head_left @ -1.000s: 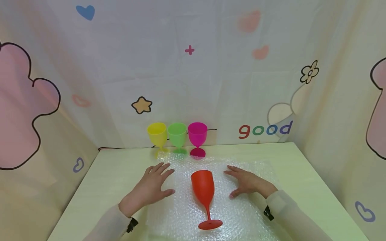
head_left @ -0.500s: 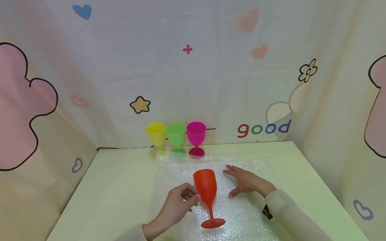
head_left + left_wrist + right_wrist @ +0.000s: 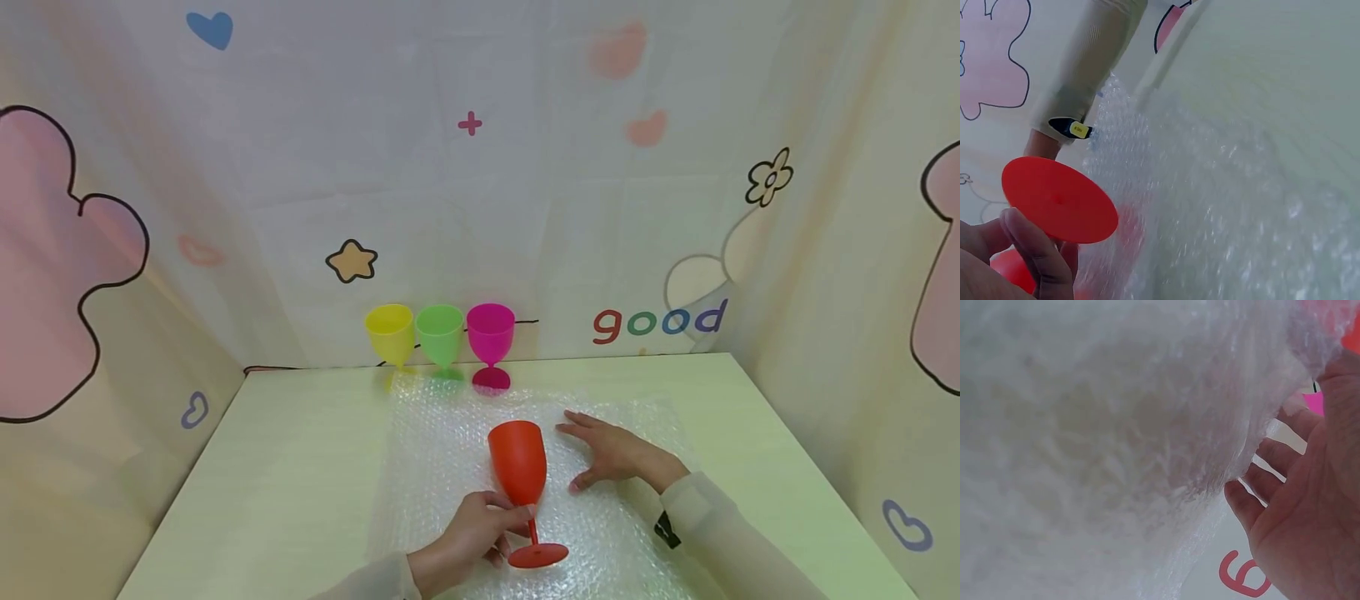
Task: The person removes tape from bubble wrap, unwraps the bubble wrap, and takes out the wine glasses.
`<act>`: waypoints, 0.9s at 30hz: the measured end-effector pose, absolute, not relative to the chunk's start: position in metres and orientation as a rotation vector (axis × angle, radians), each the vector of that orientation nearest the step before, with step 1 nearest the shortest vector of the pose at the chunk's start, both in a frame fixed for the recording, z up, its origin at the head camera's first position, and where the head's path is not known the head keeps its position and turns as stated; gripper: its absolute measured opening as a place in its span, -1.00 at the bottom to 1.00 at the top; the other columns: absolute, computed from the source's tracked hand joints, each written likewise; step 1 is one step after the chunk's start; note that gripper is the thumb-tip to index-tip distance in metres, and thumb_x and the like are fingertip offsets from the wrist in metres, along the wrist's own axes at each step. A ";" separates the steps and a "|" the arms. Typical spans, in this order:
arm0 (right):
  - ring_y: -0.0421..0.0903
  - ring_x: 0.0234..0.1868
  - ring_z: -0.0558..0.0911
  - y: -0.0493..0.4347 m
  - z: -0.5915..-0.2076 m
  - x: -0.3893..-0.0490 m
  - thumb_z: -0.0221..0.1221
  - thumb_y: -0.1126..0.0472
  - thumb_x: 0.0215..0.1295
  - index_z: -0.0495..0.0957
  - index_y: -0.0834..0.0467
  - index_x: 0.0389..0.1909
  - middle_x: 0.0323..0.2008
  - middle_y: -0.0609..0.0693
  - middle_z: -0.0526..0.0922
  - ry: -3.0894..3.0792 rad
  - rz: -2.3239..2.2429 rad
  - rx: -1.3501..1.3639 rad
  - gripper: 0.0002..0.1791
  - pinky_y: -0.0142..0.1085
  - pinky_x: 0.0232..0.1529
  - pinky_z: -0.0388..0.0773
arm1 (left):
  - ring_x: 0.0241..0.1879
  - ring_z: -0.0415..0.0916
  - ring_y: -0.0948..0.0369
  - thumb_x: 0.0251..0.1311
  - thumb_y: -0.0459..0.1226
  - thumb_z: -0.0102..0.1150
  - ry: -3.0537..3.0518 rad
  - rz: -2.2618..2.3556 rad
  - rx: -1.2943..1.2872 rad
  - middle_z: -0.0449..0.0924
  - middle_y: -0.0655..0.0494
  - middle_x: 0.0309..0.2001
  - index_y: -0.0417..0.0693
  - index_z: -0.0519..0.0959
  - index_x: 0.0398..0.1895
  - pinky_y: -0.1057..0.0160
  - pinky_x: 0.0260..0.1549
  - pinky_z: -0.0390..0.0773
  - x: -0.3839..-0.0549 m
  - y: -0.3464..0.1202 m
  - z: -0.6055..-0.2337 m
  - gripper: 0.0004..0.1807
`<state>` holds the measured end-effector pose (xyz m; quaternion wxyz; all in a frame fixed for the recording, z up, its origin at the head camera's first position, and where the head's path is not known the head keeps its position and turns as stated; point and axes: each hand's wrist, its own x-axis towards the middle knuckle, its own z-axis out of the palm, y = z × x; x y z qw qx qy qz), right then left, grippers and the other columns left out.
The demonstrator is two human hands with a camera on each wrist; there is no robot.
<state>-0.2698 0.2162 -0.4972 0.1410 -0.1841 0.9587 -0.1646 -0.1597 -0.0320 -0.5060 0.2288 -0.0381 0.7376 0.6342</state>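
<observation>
A red plastic goblet [image 3: 519, 463] lies tilted over a sheet of bubble wrap [image 3: 435, 454], its bowl away from me and its round foot towards me. My left hand [image 3: 474, 533] holds its stem between thumb and fingers, just below the bowl. The left wrist view shows the goblet's flat red foot [image 3: 1060, 200] with the fingers [image 3: 1038, 250] behind and below it. On the right part of the wrap, my right hand [image 3: 611, 452] rests with fingers spread. From the right wrist, straight fingertips [image 3: 1242, 503] show at the wrap's edge.
Behind the wrap stand a yellow goblet [image 3: 391, 333], a green goblet [image 3: 440, 333] and a magenta goblet [image 3: 491, 333] in a row. A printed curtain [image 3: 585, 208] rises at the pale table's [image 3: 300, 442] back edge and along both sides.
My left hand has come from the wrap's left edge to the red goblet and taken its stem. The goblet has shifted slightly right. My right hand has stayed in place.
</observation>
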 end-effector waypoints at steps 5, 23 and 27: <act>0.15 0.51 0.20 0.216 -0.499 -0.271 0.54 -0.13 -0.21 0.29 -0.15 0.43 0.54 -0.04 0.15 2.762 -0.477 -0.524 0.07 0.23 0.31 0.35 | -0.79 0.20 0.31 0.12 -0.06 0.38 1.997 1.733 -0.112 0.67 0.14 -0.57 -0.15 0.68 -0.30 0.47 -0.79 0.27 -0.159 -0.025 -0.510 -0.68; 0.14 0.51 0.20 0.218 -0.499 -0.272 0.53 -0.16 -0.22 0.30 -0.16 0.43 0.54 -0.04 0.15 2.756 -0.465 -0.529 0.07 0.20 0.32 0.34 | -0.69 0.45 0.36 0.17 -0.17 0.34 1.946 1.799 -0.102 0.59 0.20 -0.66 -0.31 0.71 -0.32 0.49 -0.73 0.28 -0.157 -0.027 -0.514 -0.69; 0.14 0.52 0.20 0.218 -0.498 -0.272 0.53 -0.17 -0.21 0.29 -0.17 0.43 0.54 -0.04 0.14 2.753 -0.462 -0.533 0.07 0.19 0.32 0.35 | -0.67 0.47 0.34 0.19 -0.17 0.33 1.954 1.795 -0.102 0.59 0.19 -0.64 -0.31 0.70 -0.31 0.49 -0.71 0.33 -0.156 -0.030 -0.511 -0.70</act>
